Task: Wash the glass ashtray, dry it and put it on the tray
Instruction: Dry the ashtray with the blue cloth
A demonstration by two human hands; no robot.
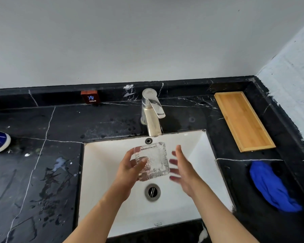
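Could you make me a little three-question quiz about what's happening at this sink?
1. Which hand holds the glass ashtray?
2. True or false: the wooden tray already has something lying on it.
3. Which is nearer the person, the tray or the blue cloth?

Key:
1. The left hand; the right hand is open beside it, over the sink.
2. False; it is bare.
3. The blue cloth.

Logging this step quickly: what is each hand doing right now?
Left hand: closed on the glass ashtray over the sink.
Right hand: open, holding nothing, beside the ashtray.
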